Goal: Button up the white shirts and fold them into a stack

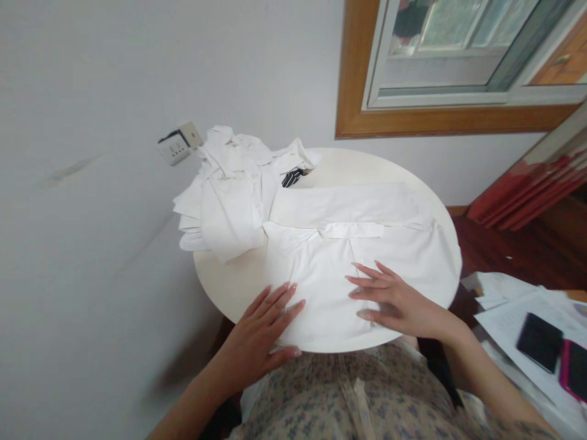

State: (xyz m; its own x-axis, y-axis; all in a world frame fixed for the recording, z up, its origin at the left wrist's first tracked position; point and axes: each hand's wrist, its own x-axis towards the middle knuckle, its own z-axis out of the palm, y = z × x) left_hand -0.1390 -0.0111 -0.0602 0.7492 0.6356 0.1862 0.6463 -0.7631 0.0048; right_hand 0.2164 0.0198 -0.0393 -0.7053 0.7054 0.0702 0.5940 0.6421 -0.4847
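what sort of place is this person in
Probably a room in a home: there's a wood-framed window, a red and pale curtain above a dark reddish floor, and a small round table holding white garments.

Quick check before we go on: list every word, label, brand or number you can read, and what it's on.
No text can be read.
Papers at the right: any print is too blurred.
Nearest white garment: no label visible.
Pink-edged phone: no brand visible.

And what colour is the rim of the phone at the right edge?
The phone has a bright pink rim, seen in the head view.
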